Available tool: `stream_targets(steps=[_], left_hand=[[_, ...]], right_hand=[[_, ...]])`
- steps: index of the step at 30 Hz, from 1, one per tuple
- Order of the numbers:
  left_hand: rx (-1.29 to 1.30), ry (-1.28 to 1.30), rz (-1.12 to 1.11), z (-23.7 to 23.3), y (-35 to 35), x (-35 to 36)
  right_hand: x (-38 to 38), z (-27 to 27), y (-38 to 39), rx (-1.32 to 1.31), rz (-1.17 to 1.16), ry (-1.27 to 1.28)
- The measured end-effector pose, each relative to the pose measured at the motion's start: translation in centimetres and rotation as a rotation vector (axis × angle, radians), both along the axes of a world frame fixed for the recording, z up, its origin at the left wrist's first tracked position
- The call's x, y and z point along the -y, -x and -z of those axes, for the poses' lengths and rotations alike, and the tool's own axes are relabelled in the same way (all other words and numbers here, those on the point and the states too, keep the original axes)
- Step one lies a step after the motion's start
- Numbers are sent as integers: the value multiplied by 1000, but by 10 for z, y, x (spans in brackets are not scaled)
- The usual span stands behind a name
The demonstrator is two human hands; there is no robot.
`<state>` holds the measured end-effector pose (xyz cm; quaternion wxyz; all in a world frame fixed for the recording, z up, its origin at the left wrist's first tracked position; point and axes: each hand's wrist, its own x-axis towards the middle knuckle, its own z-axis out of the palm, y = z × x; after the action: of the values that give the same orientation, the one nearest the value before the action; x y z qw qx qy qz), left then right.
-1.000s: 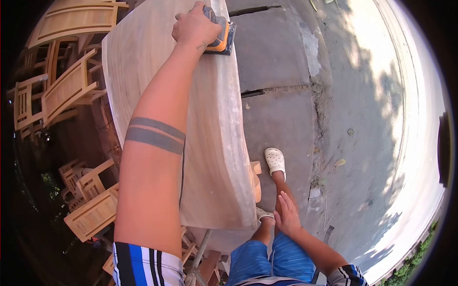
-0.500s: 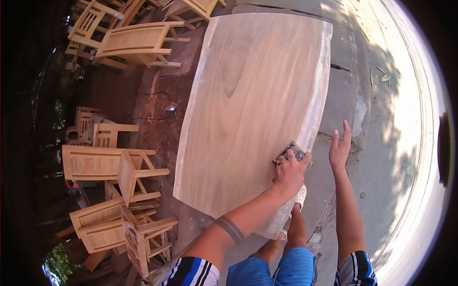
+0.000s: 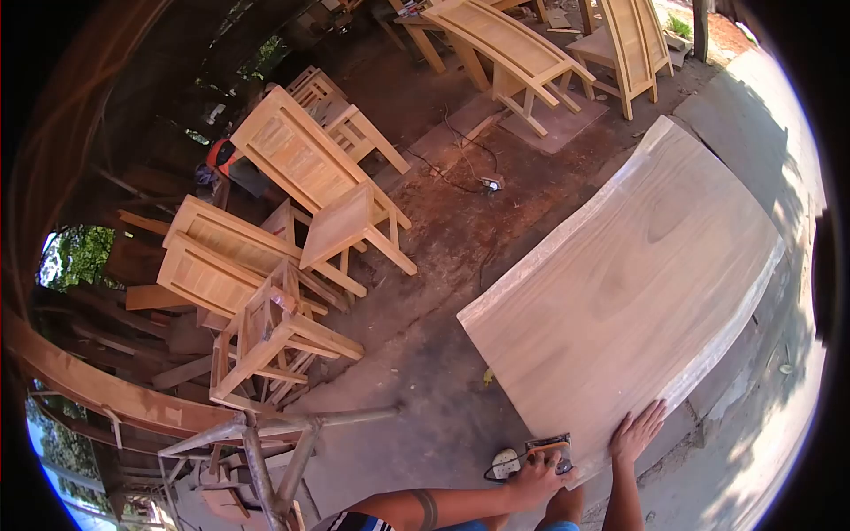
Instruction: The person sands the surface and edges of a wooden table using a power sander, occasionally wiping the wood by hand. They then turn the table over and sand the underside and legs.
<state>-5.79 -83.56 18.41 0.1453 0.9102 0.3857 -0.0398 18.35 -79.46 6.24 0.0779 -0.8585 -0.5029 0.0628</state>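
Note:
A wide wooden slab [image 3: 629, 274] with pale, wavy natural edges lies lengthwise in front of me. My left hand [image 3: 537, 480] is wrapped round a small palm sander [image 3: 551, 445], dark with an orange band, at the slab's near left corner. Palm down with fingers stretched out, my right hand [image 3: 636, 434] rests on the slab close to its near right edge. Below the sander a white clog [image 3: 506, 463] shows on my foot.
Several unfinished wooden chairs stand to the left, one with a square seat [image 3: 341, 226] nearest the slab. A power socket [image 3: 491, 184] with a dark cord lies on the ground. A metal pipe frame [image 3: 266, 456] rises at the lower left.
My view has swung left, bringing more chairs and the pipe frame in. The sander is now at the slab's near corner, and my right hand has come down onto the wood.

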Motion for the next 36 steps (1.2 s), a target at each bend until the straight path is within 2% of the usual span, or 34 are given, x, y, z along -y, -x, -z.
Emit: stream_targets(steps=[2,4,5,6,8,10,12,15,17,19,21,22,25,26,29,30,33,35,36], left_hand=[[109,28,-156,-4,41,6],[299,195,-466,-19,80,4],[312,305,-644,-32,98,-1],[321,282,-831,-32,114,0],[407,289,-1154,-27,153,4],[428,306,-1398,-2,193,20],[690,411,-1626,39,224,48],[1121,474,-1797,60,224,71],[1258,588,-1887,71,209,83],[1390,642,-1943,90,188,96],[1505,642,-1972,113,161,112],[1474,546,-1925,129,146,120],[1564,566,-1909,151,109,125],[1749,708,-1895,134,110,109],[1760,798,-1732,151,98,84],[1654,706,-1628,152,98,74],[1740,696,-1521,151,107,40],[1757,643,-1535,152,110,23],[1727,632,-1528,152,113,15]], right_hand=[[50,-1,42,-68,-87,-8],[104,-2,84,-115,-231,68],[116,-36,106,-271,-266,268],[134,-34,119,-247,-372,286],[138,-40,128,-281,-391,278],[116,-29,116,-206,-486,199],[64,-26,102,-175,-568,162],[-25,-17,101,-65,-700,108],[-74,-13,124,-28,-875,53],[-112,-15,161,-62,-1118,41],[-139,-13,205,-33,-1247,43],[-154,-11,227,-13,-1302,25],[-216,6,272,-18,-1352,-82],[-239,10,284,-31,-1357,-112],[-289,17,310,-47,-1325,-176],[-301,16,314,-45,-1332,-164],[-313,22,315,-35,-1363,-211],[-314,20,313,-26,-1365,-208],[-314,24,313,-57,-1396,-306]])
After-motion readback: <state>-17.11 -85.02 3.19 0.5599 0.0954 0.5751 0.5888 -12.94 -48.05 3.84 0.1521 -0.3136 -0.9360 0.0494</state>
